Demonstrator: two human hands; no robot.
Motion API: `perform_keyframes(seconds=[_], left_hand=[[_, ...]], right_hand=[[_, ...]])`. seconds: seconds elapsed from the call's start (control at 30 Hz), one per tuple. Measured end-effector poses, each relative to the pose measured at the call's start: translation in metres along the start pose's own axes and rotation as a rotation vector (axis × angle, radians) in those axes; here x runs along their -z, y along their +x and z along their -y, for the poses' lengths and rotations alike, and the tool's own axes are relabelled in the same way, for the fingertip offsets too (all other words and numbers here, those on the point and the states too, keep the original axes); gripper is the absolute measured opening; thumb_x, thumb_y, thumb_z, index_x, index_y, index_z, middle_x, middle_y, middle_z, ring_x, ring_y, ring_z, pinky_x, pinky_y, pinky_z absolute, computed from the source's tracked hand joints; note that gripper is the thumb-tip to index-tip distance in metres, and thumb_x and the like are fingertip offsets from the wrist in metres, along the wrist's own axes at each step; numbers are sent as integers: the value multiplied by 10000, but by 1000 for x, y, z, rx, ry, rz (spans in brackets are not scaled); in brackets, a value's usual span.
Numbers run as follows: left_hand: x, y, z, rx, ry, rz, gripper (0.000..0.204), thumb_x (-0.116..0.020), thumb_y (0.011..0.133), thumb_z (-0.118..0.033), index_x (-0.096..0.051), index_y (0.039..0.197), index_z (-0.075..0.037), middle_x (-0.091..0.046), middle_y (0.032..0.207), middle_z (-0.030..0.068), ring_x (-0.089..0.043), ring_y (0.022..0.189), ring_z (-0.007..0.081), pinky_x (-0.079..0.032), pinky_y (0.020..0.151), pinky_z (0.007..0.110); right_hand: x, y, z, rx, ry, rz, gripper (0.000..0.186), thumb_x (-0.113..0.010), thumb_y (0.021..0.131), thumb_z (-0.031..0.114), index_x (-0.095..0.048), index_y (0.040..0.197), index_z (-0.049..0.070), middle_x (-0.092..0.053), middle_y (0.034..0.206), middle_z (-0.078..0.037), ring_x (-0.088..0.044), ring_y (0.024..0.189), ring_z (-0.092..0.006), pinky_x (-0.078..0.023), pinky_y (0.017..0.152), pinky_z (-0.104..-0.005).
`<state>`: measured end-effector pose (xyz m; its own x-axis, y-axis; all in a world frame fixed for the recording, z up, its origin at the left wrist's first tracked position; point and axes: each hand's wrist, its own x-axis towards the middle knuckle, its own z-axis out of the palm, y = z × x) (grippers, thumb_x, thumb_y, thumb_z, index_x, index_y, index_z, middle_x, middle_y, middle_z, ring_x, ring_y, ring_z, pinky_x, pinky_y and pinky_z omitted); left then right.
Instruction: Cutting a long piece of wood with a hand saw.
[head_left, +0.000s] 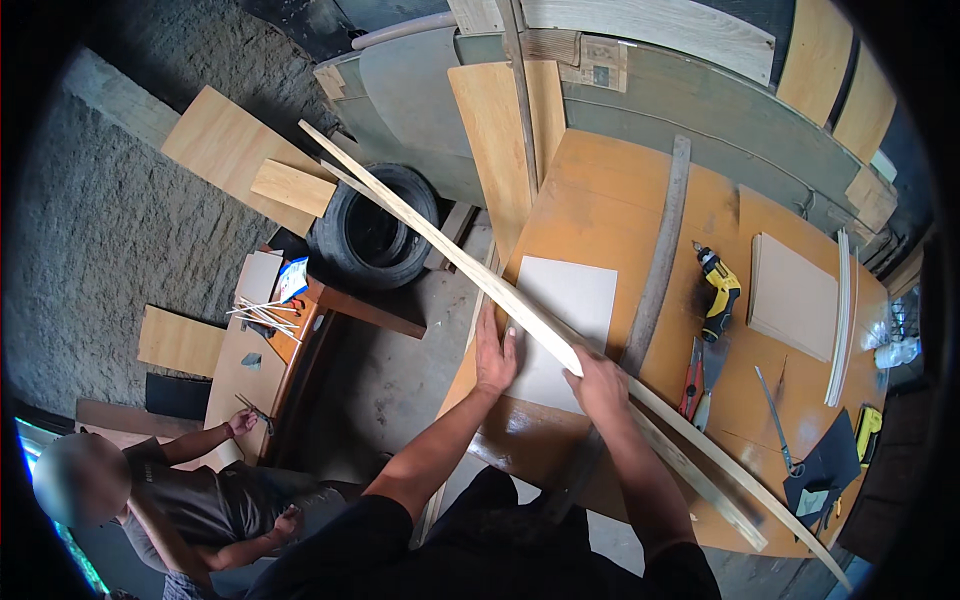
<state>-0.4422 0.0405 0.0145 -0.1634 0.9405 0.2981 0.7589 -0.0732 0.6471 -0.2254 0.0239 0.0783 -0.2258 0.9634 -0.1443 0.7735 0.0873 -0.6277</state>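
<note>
Long pale wooden strips [430, 235] run diagonally across the view, from the upper left over the table. My right hand [600, 388] is closed around them near the middle, next to the blunt end of one strip. Another strip [720, 453] continues past my right forearm toward the lower right. My left hand [497, 352] is beside the strips with fingers stretched up and thumb apart; its fingertips meet the lower edge, and whether they bear weight I cannot tell. Below the strips a light grey rectangular sheet [575, 290] lies on the orange-brown table [600, 200].
A dark flat bar [662, 260] crosses the table. To its right are a yellow-black drill [720, 292], a red-handled cutter [692, 380], stacked sheets [792, 297] and scissors [780, 425]. A co-worker [215, 510] sits at lower left by a second table [240, 375]; tyres [375, 225] stand beyond.
</note>
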Motion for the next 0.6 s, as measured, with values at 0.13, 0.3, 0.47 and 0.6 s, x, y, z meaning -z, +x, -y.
perform_keyframes(seconds=[0.13,0.3,0.47,0.6], left_hand=[[-2,8,12,-80,60,-1,647,-417,991,-299,-169,1497,20,-153,1536,297,-200,1415,457,-190,1162,473],[-6,9,21,-118,141,4,641,-444,970,-262,-193,1497,1,-134,1545,291,-197,1417,459,-194,1159,483],[-11,9,19,-56,165,83,612,-437,960,-263,-251,1488,-14,-184,1542,264,-200,1427,423,-182,1161,493],[-10,9,18,-27,174,82,604,-403,961,-278,-257,1493,-30,-217,1544,235,-213,1433,395,-173,1154,520]], right_hand=[[-17,42,13,-21,-9,70,397,-679,842,271,-563,1188,116,-685,1011,-180,-655,927,-388,-502,826,-502],[-37,69,15,-25,-58,110,420,-679,845,272,-557,1223,138,-697,964,-182,-657,920,-399,-504,822,-512],[-46,85,19,-18,-76,123,424,-683,841,273,-561,1225,143,-699,965,-174,-662,915,-389,-504,835,-511],[-49,98,28,-40,-81,144,423,-685,835,265,-566,1222,141,-685,1044,-174,-656,951,-380,-498,857,-503]])
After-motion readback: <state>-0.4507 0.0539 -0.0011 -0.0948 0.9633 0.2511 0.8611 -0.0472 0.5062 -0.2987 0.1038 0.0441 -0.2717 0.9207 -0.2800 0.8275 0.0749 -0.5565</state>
